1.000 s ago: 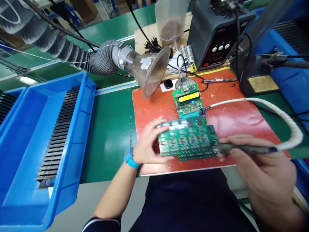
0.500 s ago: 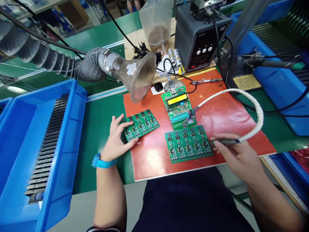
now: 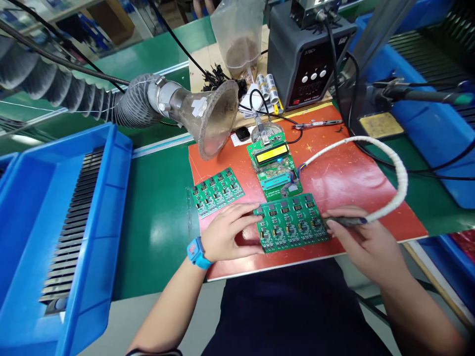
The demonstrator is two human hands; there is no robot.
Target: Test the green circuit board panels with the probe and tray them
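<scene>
A green circuit board (image 3: 291, 225) with a row of small digit displays lies on the red mat in front of me. My left hand (image 3: 232, 232) grips its left end, fingers at the upper corner and thumb at the lower one. In my right hand (image 3: 365, 242) is a dark probe (image 3: 345, 221) on a white wrapped cable (image 3: 403, 173), its tip against the board's right edge. The cable runs to a programmer board (image 3: 274, 165) with a lit yellow screen and a teal socket. A second circuit board (image 3: 218, 192) rests to the left, untouched.
A funnel-shaped fume hose (image 3: 218, 121) hangs over the mat's back left. Blue bins stand at left (image 3: 85, 247) and right (image 3: 445, 133). Behind are a soldering station (image 3: 308, 59), a plastic bag (image 3: 241, 39) and tweezers (image 3: 319, 124).
My left hand has let go of the left circuit board and moved right onto the left end of the nearer one. My right hand and the probe have hardly moved.
</scene>
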